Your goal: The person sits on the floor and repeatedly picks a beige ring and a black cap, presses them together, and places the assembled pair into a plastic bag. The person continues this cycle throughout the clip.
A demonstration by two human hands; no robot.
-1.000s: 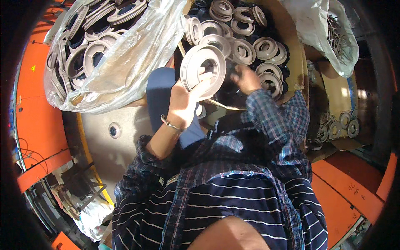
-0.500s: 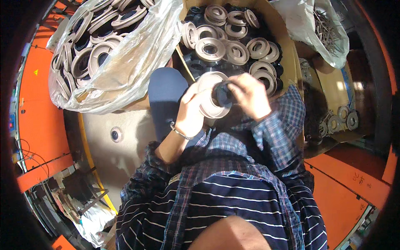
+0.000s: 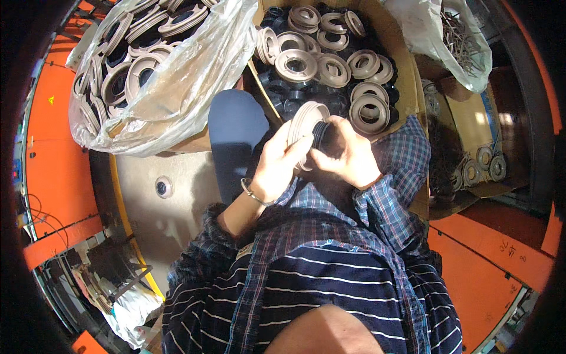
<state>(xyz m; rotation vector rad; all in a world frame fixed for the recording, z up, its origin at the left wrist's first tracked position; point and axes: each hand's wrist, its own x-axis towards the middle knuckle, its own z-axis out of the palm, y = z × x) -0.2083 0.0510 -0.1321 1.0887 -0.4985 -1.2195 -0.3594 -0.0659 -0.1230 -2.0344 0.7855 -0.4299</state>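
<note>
A beige plastic flanged ring (image 3: 299,125) is gripped in my left hand (image 3: 276,162), tilted on edge above my lap. My right hand (image 3: 355,158) has its fingers and thumb closed round a black threaded ring (image 3: 320,134). The black ring sits against the right face of the beige one, at its centre; how deep it reaches inside is hidden. Just beyond my hands stands a cardboard box (image 3: 416,88) filled with loose beige rings (image 3: 296,65) and black rings (image 3: 293,94).
At the left a clear plastic bag (image 3: 177,112) bulges with beige rings with dark centres (image 3: 141,74). One ring (image 3: 164,187) lies on the floor. Back right are a bag of metal pins (image 3: 458,44) and a box with several metal rings (image 3: 471,174). Orange panels (image 3: 62,177) flank both sides.
The beige ring has turned from facing up to standing on edge. My right hand has shifted slightly down, and the black ring now sits squarely against the beige one.
</note>
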